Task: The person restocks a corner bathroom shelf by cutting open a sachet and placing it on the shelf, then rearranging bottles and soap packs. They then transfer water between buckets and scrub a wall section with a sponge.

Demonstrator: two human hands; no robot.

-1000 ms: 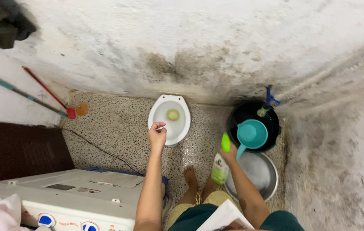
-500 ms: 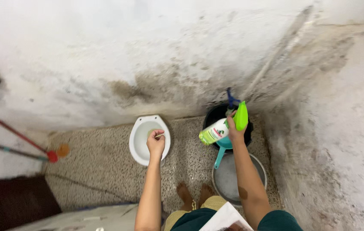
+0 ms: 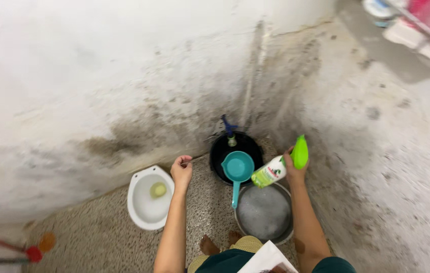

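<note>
- Swinging rightward since the earlier frames, the view is now centring on the corner; the toilet [image 3: 148, 198] is sitting lower left instead of mid-frame, and the washer is gone from sight.
- Right hand [image 3: 293, 169] is now holding the bottle [image 3: 278, 167] tipped on its side, green cap [image 3: 300, 151] up-right and base pointing left-down — a second ago it was hanging upright by the leg, so it has been lifted and turned.
- Bottle is hovering just above the steel basin [image 3: 265, 212], beside the teal dipper [image 3: 238, 169] lying across the black bucket [image 3: 236, 147]; judging by this, the work is shifting from the toilet toward the basin.
- Right fingers are wrapping tight round the bottle's neck, just under the cap — most of the body is sticking out left of the grip.
- Left hand [image 3: 181, 171] is curling closed, thumb against fingertips, over bare floor between toilet and bucket; whether it is pinching anything, I cannot tell.
</note>
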